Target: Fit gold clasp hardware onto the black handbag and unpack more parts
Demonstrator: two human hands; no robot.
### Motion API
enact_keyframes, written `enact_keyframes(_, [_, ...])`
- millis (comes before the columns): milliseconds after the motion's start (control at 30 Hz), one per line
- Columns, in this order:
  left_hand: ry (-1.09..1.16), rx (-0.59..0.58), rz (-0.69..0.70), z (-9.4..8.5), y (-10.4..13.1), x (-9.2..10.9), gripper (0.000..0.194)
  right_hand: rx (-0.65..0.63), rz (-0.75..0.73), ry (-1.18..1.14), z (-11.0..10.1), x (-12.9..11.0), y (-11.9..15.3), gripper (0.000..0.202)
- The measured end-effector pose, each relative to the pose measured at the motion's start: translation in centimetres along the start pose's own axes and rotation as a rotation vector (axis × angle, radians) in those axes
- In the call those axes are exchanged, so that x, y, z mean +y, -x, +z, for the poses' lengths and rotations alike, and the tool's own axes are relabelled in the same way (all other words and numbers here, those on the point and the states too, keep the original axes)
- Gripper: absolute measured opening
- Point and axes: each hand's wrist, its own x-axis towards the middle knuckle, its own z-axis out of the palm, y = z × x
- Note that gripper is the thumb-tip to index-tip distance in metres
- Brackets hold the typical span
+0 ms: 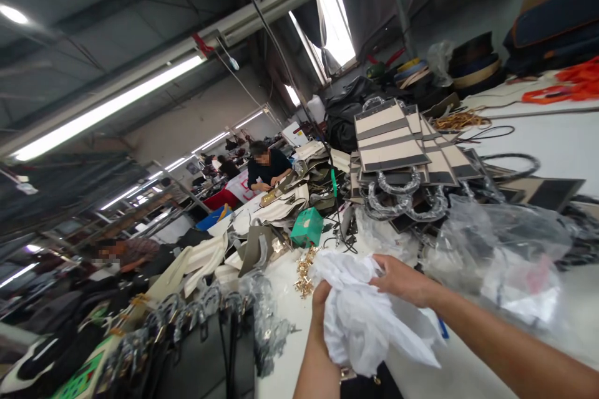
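Note:
A crumpled bundle of white tissue paper (358,318) is between my two hands above the white table (281,290). My left hand (320,312) is closed on its left side, thumb up, with the other fingers hidden behind the paper. At the upper right, my right hand (400,279) pinches the paper between thumb and fingers. Directly below the bundle, a black item with gold-coloured metal fittings (362,383) shows at the bottom edge, mostly covered. Small gold-coloured metal parts (305,274) lie in a pile just beyond my left hand.
Beige-and-dark bag panels with wrapped handles (397,137) are stacked at the back right. Clear plastic bags (510,243) lie to the right. A green box (307,227) stands ahead. Dark bags (201,349) line the left edge. A person (269,168) works farther back.

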Motion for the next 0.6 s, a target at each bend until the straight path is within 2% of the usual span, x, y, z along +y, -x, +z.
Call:
enact_keyframes(100, [-0.003, 0.004, 0.005, 0.4, 0.1, 0.1, 0.007, 0.143, 0.039, 0.139, -0.4, -0.2, 0.0, 0.021])
enact_keyframes(233, [-0.004, 0.080, 0.085, -0.2, 0.0, 0.2, 0.004, 0.294, 0.042, 0.414, -0.6, 0.3, 0.1, 0.023])
enact_keyframes(300, [0.001, 0.050, 0.090, -0.5, 0.0, 0.1, 0.006, 0.339, 0.047, 0.464, -0.7, 0.5, 0.3, 0.025])
enact_keyframes(400, [0.043, -0.008, 0.045, -0.6, 0.2, 0.0, 0.006, 0.241, 0.036, 0.362, -1.1, 0.5, 0.6, 0.017])
enact_keyframes(500, [0.113, -0.092, -0.082, -0.4, 0.3, 0.0, 0.016, 0.110, 0.012, 0.173, -1.5, 0.0, 1.0, 0.023])
enact_keyframes(600, [0.128, -0.163, -0.175, 0.1, 0.3, 0.1, 0.026, 0.047, 0.009, 0.122, -1.1, 0.1, 1.0, 0.028])
